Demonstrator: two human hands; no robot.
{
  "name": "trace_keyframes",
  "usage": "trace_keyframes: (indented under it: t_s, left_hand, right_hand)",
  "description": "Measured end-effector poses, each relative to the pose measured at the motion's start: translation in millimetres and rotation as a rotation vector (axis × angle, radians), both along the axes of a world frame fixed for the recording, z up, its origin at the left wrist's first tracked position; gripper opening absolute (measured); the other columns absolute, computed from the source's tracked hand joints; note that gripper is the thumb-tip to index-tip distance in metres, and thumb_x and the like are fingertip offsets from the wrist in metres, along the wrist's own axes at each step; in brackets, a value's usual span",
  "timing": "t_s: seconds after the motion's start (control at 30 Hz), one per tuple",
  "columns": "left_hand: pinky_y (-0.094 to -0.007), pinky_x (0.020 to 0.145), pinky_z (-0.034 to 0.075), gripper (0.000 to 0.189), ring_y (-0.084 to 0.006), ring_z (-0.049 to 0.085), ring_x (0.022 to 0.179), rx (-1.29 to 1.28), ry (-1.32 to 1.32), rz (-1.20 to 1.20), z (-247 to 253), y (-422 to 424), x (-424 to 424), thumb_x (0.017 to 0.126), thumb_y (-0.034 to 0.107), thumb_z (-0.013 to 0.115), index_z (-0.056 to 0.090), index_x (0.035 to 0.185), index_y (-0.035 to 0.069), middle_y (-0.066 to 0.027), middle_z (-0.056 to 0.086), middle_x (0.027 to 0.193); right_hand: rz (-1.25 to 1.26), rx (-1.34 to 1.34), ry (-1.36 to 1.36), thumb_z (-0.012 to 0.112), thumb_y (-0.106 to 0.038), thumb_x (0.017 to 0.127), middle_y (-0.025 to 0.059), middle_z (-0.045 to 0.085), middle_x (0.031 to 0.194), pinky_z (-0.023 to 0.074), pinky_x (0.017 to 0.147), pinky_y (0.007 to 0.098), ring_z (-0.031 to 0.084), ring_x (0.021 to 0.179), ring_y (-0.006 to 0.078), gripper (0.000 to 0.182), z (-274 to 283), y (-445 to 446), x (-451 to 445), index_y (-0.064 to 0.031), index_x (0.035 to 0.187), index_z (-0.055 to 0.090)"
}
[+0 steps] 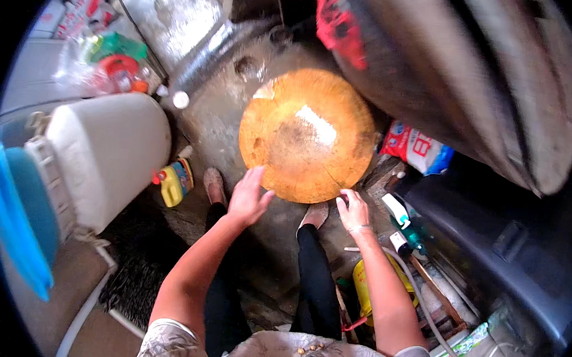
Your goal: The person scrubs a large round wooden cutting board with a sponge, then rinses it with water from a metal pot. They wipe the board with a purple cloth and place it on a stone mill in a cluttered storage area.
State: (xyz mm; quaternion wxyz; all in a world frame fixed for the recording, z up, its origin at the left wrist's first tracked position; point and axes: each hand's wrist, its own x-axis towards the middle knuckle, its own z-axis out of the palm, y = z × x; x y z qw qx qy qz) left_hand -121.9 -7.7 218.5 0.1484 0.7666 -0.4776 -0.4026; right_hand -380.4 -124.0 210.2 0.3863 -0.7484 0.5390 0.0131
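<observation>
A round wooden board or block top (pixel 306 175), orange-brown with a darker middle, a shiny wet-looking patch and a thin crack near its lower right edge, lies before me. At its lower left rim is my left hand (pixel 251 196), fingers extended and thumb apart. My right hand (pixel 354 210) is at the lower right rim, its fingers slightly curled and the thumb apart. Whether either hand touches the rim, I cannot tell. Neither holds anything. The underside of the wood is hidden.
On the left are a white plastic container (pixel 114 151), a yellow bottle with a red cap (pixel 172 185) and a blue plastic basin (pixel 19 219). To the right are a red, white and blue packet (pixel 417 147), a pump bottle (pixel 395 209), a yellow bucket (pixel 364 283) and a grey hose (pixel 415 287).
</observation>
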Motion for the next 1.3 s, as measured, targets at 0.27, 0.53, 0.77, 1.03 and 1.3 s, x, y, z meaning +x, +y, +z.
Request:
trace_keyframes:
  t_s: [0.27,0.53,0.77,1.03,1.3]
  left_hand:
    - [-0.0507,0.106,0.011,0.066,-0.0214,0.016,0.134,-0.391,-0.250,-0.530,-171,-104,5,0.081,0.038,0.043,0.023,0.138,0.011,-0.0053,0.019,0.145]
    - [-0.0445,0.107,0.015,0.058,-0.0236,0.023,0.131,-0.431,-0.385,-0.517,-206,-149,77,0.080,0.040,0.048,0.037,0.132,0.017,-0.0064,0.031,0.139]
    - [-0.0355,0.105,0.022,0.059,-0.0271,0.026,0.130,-0.384,-0.603,-0.002,-219,-147,122,0.087,0.043,0.045,0.029,0.136,0.015,-0.0123,0.029,0.140]
    - [-0.0340,0.102,0.024,0.079,-0.0222,0.039,0.121,0.296,0.699,1.041,-246,-54,146,0.084,0.067,0.025,0.041,0.128,0.003,-0.0141,0.042,0.131]
    - [-0.0335,0.088,0.044,0.061,-0.0209,0.057,0.099,0.025,1.150,1.017,-228,-83,127,0.081,0.050,0.053,0.047,0.118,0.001,-0.0117,0.058,0.109]
  right_hand:
    - [0.282,-0.200,-0.418,0.050,-0.023,0.085,0.0204,0.027,0.138,0.0204,0.105,0.0425,0.024,0.129,0.0330,0.057,-130,-18,139,0.0020,0.132,0.030]
    - [0.661,-0.589,-0.168,0.036,-0.060,0.081,0.0086,0.028,0.141,0.0170,0.105,0.0479,0.024,0.131,0.0237,0.069,-188,-124,208,-0.0167,0.135,0.032]
    - [0.446,-0.762,0.101,0.046,-0.054,0.080,0.0097,0.029,0.140,0.0196,0.103,0.0485,0.025,0.130,0.0279,0.067,-190,-169,142,-0.0158,0.134,0.034]
    - [-1.056,0.132,0.035,0.037,-0.058,0.085,0.0236,0.030,0.136,0.0255,0.101,0.0406,0.032,0.126,0.0297,0.074,-206,-114,-158,0.0007,0.131,0.033]
    - [-0.976,0.716,-0.683,0.044,-0.053,0.085,0.0109,0.045,0.128,0.0372,0.095,0.0423,0.045,0.115,0.0262,0.066,-187,-142,-33,-0.0065,0.131,0.035]
